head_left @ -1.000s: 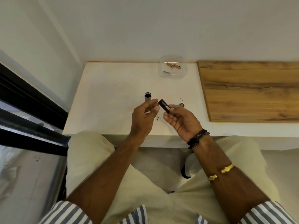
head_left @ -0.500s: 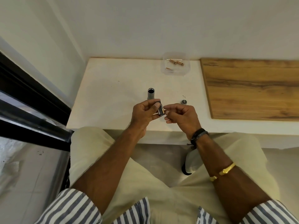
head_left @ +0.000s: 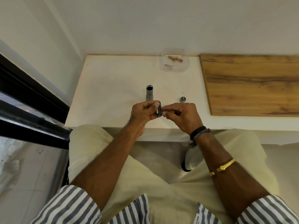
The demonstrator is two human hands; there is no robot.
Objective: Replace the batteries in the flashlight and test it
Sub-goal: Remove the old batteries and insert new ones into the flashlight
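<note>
Both hands have closed in: left hand (head_left: 142,113) and right hand (head_left: 182,113) pinch the battery holder (head_left: 159,109) upright, fingers hiding most of it, above the surface (head_left: 113,88) near the flashlight (head_left: 149,93).

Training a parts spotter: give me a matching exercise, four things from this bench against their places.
Things:
1. flashlight tube
2. end cap
3. battery holder
4. clear tub

Places:
A. at the back, by the wall
B. held between both hands
C. standing upright, beyond the left hand
D. on the counter, beyond the right hand

Pairs: 1-C, 2-D, 3-B, 4-A
</note>
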